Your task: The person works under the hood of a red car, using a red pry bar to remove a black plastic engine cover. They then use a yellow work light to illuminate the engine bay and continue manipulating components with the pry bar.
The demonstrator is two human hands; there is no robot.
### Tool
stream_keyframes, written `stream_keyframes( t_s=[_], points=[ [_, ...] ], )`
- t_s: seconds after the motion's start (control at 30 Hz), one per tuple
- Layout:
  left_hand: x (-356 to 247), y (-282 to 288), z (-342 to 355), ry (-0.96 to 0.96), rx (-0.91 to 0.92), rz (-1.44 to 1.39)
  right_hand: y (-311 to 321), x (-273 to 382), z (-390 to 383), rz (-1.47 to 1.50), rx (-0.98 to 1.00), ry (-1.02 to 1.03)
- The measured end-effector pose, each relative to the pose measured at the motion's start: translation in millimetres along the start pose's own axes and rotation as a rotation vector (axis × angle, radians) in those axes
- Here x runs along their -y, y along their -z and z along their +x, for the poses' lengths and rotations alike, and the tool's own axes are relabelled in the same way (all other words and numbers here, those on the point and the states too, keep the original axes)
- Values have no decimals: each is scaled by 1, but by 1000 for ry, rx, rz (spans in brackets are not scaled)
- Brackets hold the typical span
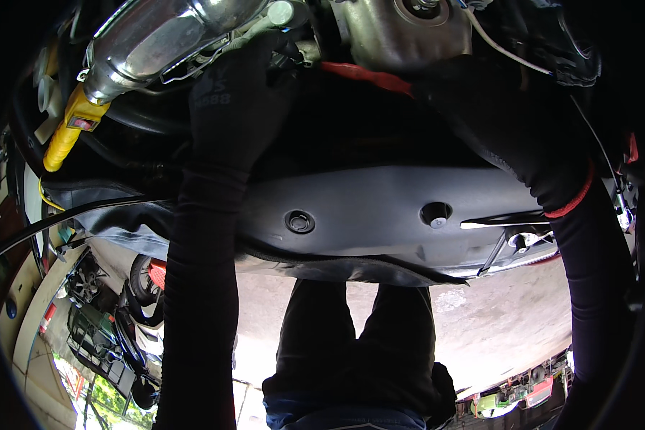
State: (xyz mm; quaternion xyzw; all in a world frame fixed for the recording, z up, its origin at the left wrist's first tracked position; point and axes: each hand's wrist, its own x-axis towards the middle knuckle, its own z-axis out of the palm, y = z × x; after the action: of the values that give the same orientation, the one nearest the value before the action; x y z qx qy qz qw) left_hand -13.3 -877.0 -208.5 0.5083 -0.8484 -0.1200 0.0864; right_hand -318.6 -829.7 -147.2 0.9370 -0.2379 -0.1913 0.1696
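Observation:
My left hand (240, 104), in a dark glove with worn print, reaches up beside a metal fitting (307, 54) under a shiny exhaust part (168, 39). Its fingers curl in shadow, and what lies between them is hidden. Over on the right, my right hand (466, 100), also in a dark glove, closes round the end of a long red handle (365, 74). The handle points left toward the fitting; its working end is too dark to make out. Just above the right hand hangs a rounded metal housing (405, 36).
A dark bumper cover (365, 208) with round inserts spans below my forearms; a thin tool (505, 222) lies on it. At the left hangs a yellow work lamp (77, 125) near a black cable (72, 213). Parked motorbikes (132, 308) stand beyond the concrete floor (494, 315).

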Motion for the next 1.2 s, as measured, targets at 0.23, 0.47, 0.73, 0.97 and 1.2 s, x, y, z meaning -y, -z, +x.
stream_keyframes(
  t_s=[0.23,0.47,0.73,0.97,1.2],
  points=[
    [1,0,-1,-26,-6,2,-5,2,-3,193,-47,-97],
    [0,2,3,-11,5,-7,-5,2,-4,243,-60,-129],
    [-5,5,2,39,23,1,-8,0,-5,259,-61,-146],
    [-3,4,3,15,7,-5,-9,2,-8,251,-62,-160],
    [-6,6,6,33,35,-42,-12,4,-8,236,-55,-161]
  ],
)
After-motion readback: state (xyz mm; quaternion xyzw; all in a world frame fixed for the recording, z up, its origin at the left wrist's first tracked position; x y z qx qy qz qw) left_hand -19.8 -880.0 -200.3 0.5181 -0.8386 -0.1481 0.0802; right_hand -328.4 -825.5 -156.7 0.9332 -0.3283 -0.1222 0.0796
